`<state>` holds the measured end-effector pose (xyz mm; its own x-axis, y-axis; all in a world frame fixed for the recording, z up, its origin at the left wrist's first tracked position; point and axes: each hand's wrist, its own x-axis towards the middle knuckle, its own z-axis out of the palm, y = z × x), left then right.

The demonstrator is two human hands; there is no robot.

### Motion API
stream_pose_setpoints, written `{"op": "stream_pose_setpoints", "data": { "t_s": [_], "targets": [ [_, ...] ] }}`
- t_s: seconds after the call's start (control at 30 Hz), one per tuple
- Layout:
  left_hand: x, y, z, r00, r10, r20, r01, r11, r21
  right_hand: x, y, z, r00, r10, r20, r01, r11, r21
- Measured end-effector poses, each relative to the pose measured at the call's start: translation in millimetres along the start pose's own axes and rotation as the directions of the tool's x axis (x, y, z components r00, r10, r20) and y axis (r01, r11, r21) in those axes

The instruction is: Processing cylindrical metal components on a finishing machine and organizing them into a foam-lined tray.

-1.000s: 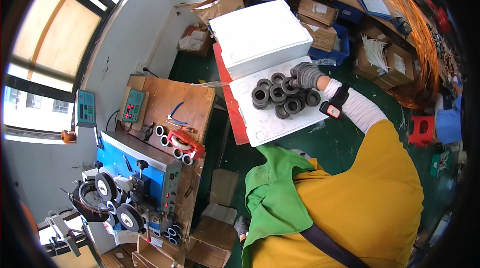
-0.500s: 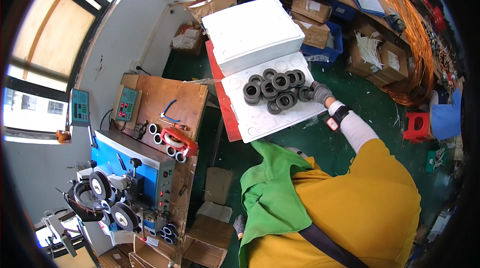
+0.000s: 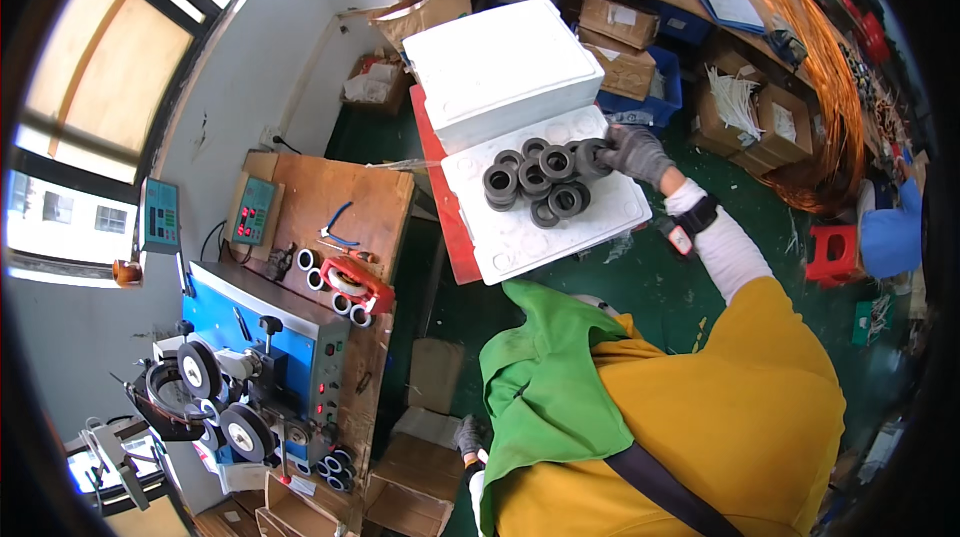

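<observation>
My right hand point(image 3: 636, 153), in a grey glove, reaches out over a white foam tray point(image 3: 520, 242) and closes its fingers on a black ring point(image 3: 592, 157) at the right end of a cluster of several black rings point(image 3: 532, 182). The rings lie flat and stacked on the tray. Behind them stands a white foam box point(image 3: 500, 62). My left hand point(image 3: 468, 434), also gloved, hangs low by my side beside cardboard boxes point(image 3: 415, 482); its fingers are mostly hidden by a green cloth point(image 3: 545, 387) on my front.
A wooden bench point(image 3: 335, 202) at left carries a red tool, several rings and a blue winding machine point(image 3: 260, 357). Cardboard boxes point(image 3: 620, 17) and coils of copper wire point(image 3: 830, 127) line the back. A red stool point(image 3: 830, 252) stands on the green floor at right.
My right hand slid from the top of the ring cluster to its right end and closed on a ring. The view shifted slightly with my head.
</observation>
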<state>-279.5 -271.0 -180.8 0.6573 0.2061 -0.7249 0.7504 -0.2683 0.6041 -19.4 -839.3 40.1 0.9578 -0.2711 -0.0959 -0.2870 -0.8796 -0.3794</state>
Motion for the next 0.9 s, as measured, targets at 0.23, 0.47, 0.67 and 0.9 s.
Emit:
{"op": "stream_pose_setpoints", "data": {
  "t_s": [0.23,0.47,0.67,0.9],
  "targets": [
    [6.5,-15.8,3.7,0.991,0.133,-0.013,-0.132,0.989,0.060,30.7,-52.4,0.5,0.980,0.087,0.177,-0.067,0.991,-0.117],
    [-26.4,-41.5,10.3,0.991,0.030,-0.129,-0.050,0.987,-0.153,45.7,-55.9,-22.1,0.994,0.084,0.063,-0.064,0.961,-0.270],
    [-63.4,-102.3,29.0,0.995,0.083,-0.053,-0.044,0.858,0.512,61.4,-91.4,-5.1,0.889,-0.381,-0.254,0.392,0.920,-0.009],
    [-62.7,-46.9,55.9,0.865,-0.470,-0.174,0.249,0.704,-0.665,46.8,-174.0,87.8,0.679,-0.722,-0.135,0.724,0.626,0.290]
  ]
}}
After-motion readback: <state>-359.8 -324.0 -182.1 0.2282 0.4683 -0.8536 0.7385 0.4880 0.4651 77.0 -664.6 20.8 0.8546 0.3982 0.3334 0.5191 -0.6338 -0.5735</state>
